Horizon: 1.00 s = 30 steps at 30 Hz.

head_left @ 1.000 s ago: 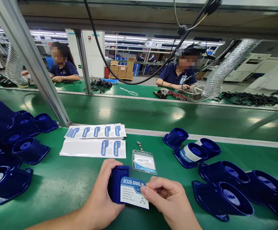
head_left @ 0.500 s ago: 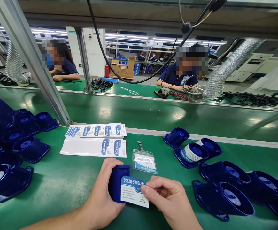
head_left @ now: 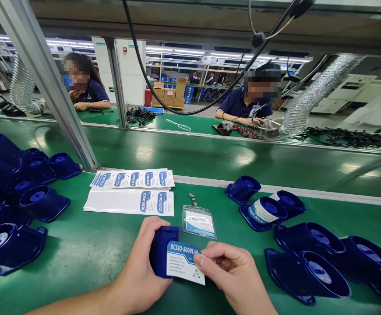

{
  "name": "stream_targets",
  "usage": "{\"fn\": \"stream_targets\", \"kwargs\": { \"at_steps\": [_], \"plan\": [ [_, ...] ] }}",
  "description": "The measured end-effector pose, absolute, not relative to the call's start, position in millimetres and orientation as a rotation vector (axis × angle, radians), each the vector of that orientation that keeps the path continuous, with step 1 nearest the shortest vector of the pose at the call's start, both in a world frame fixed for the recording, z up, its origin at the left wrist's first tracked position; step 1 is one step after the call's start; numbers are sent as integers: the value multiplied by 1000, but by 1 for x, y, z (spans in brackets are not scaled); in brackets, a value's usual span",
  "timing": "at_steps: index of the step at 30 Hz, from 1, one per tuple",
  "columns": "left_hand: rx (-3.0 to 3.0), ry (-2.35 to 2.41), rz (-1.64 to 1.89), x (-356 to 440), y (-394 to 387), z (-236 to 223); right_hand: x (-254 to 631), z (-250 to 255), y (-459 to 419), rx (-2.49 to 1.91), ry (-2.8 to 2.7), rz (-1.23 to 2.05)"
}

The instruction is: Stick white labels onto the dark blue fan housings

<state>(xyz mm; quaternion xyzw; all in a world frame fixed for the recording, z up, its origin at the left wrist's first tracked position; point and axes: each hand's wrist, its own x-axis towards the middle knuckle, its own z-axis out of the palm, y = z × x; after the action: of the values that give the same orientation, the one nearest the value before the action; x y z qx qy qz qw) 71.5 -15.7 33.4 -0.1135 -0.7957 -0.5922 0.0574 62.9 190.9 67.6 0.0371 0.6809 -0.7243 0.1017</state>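
Observation:
My left hand (head_left: 141, 264) is closed around a dark blue plastic housing (head_left: 160, 249), held on its side above the green bench. Between thumb and forefinger, my right hand (head_left: 230, 271) pinches the right edge of a blue-and-white label (head_left: 184, 263) printed DC52Q-5000L/H. The label's left part lies against the housing's side, while its right part stands off it. Whether the left part is stuck down, I cannot tell. Just beyond my hands lies a clear badge holder (head_left: 199, 222) with a metal clip.
Sheets of labels (head_left: 129, 201) lie beyond my left hand. Several blue housings (head_left: 44, 203) crowd the left, and more housings (head_left: 308, 275) stand on the right, some labelled. A metal post (head_left: 46, 83) rises at left. Across the bench sit two co-workers (head_left: 93, 94).
My hands, the housing and the label keep almost the same position. The whole view has shifted very slightly. The co-worker at left has moved a hand nearer the face.

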Motion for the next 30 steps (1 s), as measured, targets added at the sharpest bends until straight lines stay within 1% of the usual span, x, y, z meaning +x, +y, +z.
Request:
{"fn": "stream_targets", "kwargs": {
  "at_steps": [8, 24, 26, 27, 30],
  "plan": [
    [-356, -2408, -1796, 73, -16, 31, 64, 68, 189, 151, 1951, -2201],
    [-371, -2421, -1757, 73, -18, 35, 61, 58, 192, 106, 1957, -2150],
    [-379, -2414, -1739, 73, -17, 34, 58, 53, 196, 6, 2081, -2071],
    [-383, -2410, -1732, 73, -16, 34, 56, 50, 198, -121, 2217, -2001],
    [-401, -2402, -1719, 74, -15, 33, 47, 47, 206, -747, 2791, -1617]
  ]
}}
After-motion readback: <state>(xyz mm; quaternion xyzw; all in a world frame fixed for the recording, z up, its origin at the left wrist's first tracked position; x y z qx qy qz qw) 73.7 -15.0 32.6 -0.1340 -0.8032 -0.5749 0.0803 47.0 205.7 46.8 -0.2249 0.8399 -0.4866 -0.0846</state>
